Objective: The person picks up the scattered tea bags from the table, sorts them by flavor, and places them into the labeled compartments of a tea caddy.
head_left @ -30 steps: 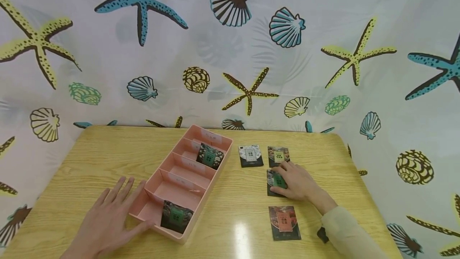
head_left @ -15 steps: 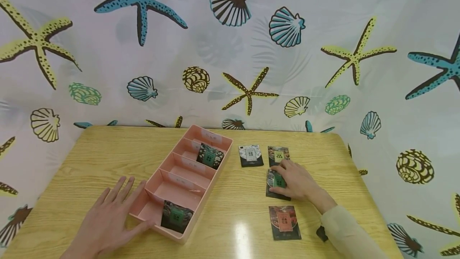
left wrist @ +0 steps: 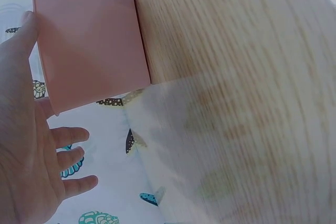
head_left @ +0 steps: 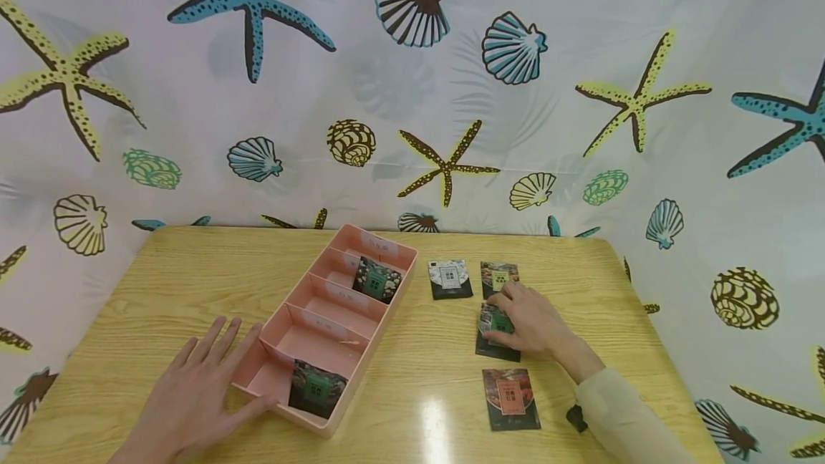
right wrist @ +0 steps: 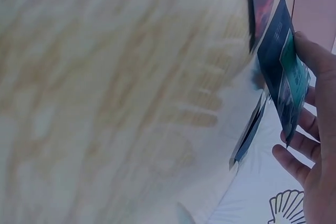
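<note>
Green-labelled packet (head_left: 497,321) in right hand (head_left: 532,321)

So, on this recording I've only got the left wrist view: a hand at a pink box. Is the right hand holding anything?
Observer: Yes, the right hand holds a green-labelled packet.

Operator: And what's inside the pink box? My view shows no contents.

Observer: Two packets: a dark packet in the compartment nearest the person, and a speckled packet further back.
</note>
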Demonstrator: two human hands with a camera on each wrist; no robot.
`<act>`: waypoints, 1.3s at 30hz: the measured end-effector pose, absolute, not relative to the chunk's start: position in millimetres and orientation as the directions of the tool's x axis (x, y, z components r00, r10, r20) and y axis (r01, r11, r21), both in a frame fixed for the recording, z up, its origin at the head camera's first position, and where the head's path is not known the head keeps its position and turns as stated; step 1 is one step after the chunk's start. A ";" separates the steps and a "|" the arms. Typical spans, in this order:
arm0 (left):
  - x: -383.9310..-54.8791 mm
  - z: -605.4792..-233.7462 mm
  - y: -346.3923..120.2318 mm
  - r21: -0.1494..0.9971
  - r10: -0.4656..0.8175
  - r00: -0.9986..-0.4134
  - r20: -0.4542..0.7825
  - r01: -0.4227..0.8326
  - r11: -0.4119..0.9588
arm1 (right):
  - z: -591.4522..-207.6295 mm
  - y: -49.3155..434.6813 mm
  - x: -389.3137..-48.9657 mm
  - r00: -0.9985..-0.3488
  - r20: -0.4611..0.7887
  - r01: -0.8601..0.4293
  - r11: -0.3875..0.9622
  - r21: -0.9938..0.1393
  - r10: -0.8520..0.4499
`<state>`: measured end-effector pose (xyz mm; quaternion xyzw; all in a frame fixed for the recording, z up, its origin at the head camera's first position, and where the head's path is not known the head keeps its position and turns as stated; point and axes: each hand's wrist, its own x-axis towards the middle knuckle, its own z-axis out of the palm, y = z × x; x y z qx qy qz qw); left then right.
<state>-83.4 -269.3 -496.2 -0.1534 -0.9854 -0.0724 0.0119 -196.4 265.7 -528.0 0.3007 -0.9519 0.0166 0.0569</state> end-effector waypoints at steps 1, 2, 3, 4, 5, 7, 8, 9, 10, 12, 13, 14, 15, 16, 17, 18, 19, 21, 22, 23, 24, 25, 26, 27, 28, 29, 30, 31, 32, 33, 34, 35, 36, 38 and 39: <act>-83.4 -496.2 -269.2 0.140 0.300 -0.953 0.044 0.303 0.943 | -527.8 265.8 -196.4 -0.808 0.130 -0.579 0.815 0.009 -0.575; -83.4 -496.1 -269.1 0.140 0.300 -0.953 0.043 0.303 0.943 | -527.6 265.8 -196.5 -0.803 0.144 -0.583 0.812 0.014 -0.579; -83.5 -496.1 -269.1 0.141 0.301 -0.953 0.042 0.304 0.942 | -527.3 265.8 -196.5 -0.798 0.154 -0.587 0.810 0.019 -0.582; -83.4 -496.0 -269.1 0.141 0.302 -0.952 0.045 0.306 0.942 | -527.1 265.8 -196.7 -0.793 0.165 -0.591 0.807 0.024 -0.586; -83.4 -496.0 -269.2 0.141 0.303 -0.952 0.049 0.307 0.941 | -526.9 265.7 -196.6 -0.791 0.173 -0.593 0.805 0.026 -0.587; -83.3 -495.9 -269.2 0.140 0.305 -0.951 0.052 0.309 0.941 | -526.6 265.5 -196.7 -0.784 0.189 -0.597 0.802 0.034 -0.591; -83.2 -495.8 -269.2 0.143 0.304 -0.951 0.053 0.309 0.940 | -526.5 265.4 -196.8 -0.779 0.198 -0.600 0.799 0.039 -0.595; -83.2 -495.9 -269.3 0.143 0.305 -0.951 0.054 0.310 0.940 | -526.2 265.3 -196.8 -0.774 0.206 -0.604 0.796 0.044 -0.599; -83.1 -495.8 -269.1 0.143 0.305 -0.951 0.055 0.310 0.940 | -526.0 265.3 -196.9 -0.767 0.218 -0.609 0.792 0.049 -0.604; -83.0 -495.7 -268.9 0.141 0.305 -0.951 0.054 0.309 0.940 | -525.4 265.0 -197.1 -0.748 0.245 -0.623 0.780 0.059 -0.617; -82.8 -495.8 -268.8 0.140 0.305 -0.951 0.054 0.309 0.941 | -525.1 264.8 -197.3 -0.736 0.262 -0.632 0.772 0.063 -0.624; -82.7 -495.8 -268.8 0.139 0.305 -0.951 0.053 0.309 0.941 | -524.8 264.6 -197.5 -0.724 0.278 -0.641 0.765 0.067 -0.631; -82.6 -496.0 -268.7 0.138 0.306 -0.951 0.054 0.310 0.941 | -524.4 264.4 -197.7 -0.713 0.293 -0.649 0.758 0.069 -0.637; -82.5 -496.1 -268.7 0.139 0.306 -0.950 0.055 0.311 0.940 | -524.0 264.1 -198.1 -0.701 0.308 -0.657 0.750 0.072 -0.644; -82.5 -496.2 -268.8 0.139 0.305 -0.951 0.054 0.310 0.941 | -523.6 264.0 -198.4 -0.692 0.319 -0.663 0.745 0.074 -0.648; -82.5 -496.2 -268.8 0.139 0.305 -0.951 0.053 0.310 0.941 | -523.2 263.9 -198.6 -0.685 0.327 -0.668 0.741 0.076 -0.651; -82.5 -496.2 -268.8 0.140 0.305 -0.951 0.053 0.310 0.940 | -522.8 263.8 -198.8 -0.680 0.333 -0.671 0.737 0.079 -0.654; -82.8 -496.3 -268.8 0.140 0.306 -0.950 0.056 0.311 0.940 | -521.9 263.7 -199.1 -0.674 0.339 -0.674 0.734 0.083 -0.656; -83.0 -496.2 -268.9 0.139 0.306 -0.950 0.056 0.311 0.940 | -521.2 263.6 -199.1 -0.672 0.341 -0.674 0.733 0.086 -0.658; -83.1 -496.0 -268.8 0.138 0.306 -0.950 0.055 0.311 0.940 | -520.5 263.5 -199.0 -0.672 0.341 -0.674 0.734 0.085 -0.657; -83.3 -495.9 -268.8 0.137 0.306 -0.950 0.054 0.311 0.940 | -519.5 263.3 -198.9 -0.670 0.343 -0.675 0.733 0.086 -0.658; -83.4 -495.8 -268.7 0.137 0.306 -0.951 0.053 0.310 0.941 | -518.4 262.9 -199.0 -0.671 0.344 -0.674 0.734 0.084 -0.656; -83.4 -495.8 -268.7 0.137 0.305 -0.951 0.050 0.309 0.941 | -517.2 262.6 -199.0 -0.674 0.343 -0.672 0.736 0.080 -0.654; -83.3 -495.8 -268.8 0.138 0.304 -0.951 0.049 0.308 0.941 | -515.9 262.1 -198.9 -0.678 0.342 -0.670 0.738 0.076 -0.651; -83.3 -495.6 -268.7 0.139 0.304 -0.952 0.047 0.307 0.941 | -514.7 261.7 -198.7 -0.682 0.340 -0.668 0.741 0.072 -0.648; -83.3 -495.5 -268.6 0.140 0.303 -0.952 0.046 0.307 0.942 | -513.7 261.4 -198.4 -0.687 0.337 -0.665 0.744 0.067 -0.644; -83.3 -495.3 -268.5 0.140 0.302 -0.952 0.044 0.305 0.942 | -513.0 261.2 -198.4 -0.692 0.334 -0.662 0.747 0.062 -0.640; -83.3 -495.1 -268.5 0.141 0.301 -0.953 0.042 0.304 0.942 | -512.5 261.1 -198.2 -0.697 0.332 -0.659 0.750 0.055 -0.636; -83.4 -495.1 -268.5 0.142 0.301 -0.953 0.042 0.304 0.942 | -511.8 260.8 -197.9 -0.700 0.329 -0.657 0.752 0.051 -0.634; -83.4 -495.0 -268.6 0.141 0.303 -0.952 0.045 0.306 0.941 | -511.3 260.6 -197.7 -0.701 0.328 -0.656 0.753 0.050 -0.633; -83.4 -494.9 -268.6 0.140 0.303 -0.952 0.046 0.306 0.942 | -511.0 260.4 -197.4 -0.702 0.328 -0.656 0.753 0.049 -0.633; -83.4 -495.0 -268.8 0.139 0.303 -0.952 0.047 0.307 0.941 | -510.9 260.1 -197.2 -0.702 0.328 -0.656 0.753 0.049 -0.632; -83.3 -495.0 -268.8 0.138 0.304 -0.952 0.048 0.308 0.941 | -510.7 259.9 -197.1 -0.700 0.331 -0.657 0.753 0.050 -0.633; -83.2 -495.2 -268.9 0.135 0.304 -0.951 0.051 0.309 0.942 | -509.9 258.9 -196.9 -0.695 0.337 -0.658 0.751 0.059 -0.635; -83.0 -495.3 -268.8 0.135 0.303 -0.952 0.051 0.307 0.942 | -509.8 258.6 -197.1 -0.691 0.341 -0.659 0.749 0.064 -0.637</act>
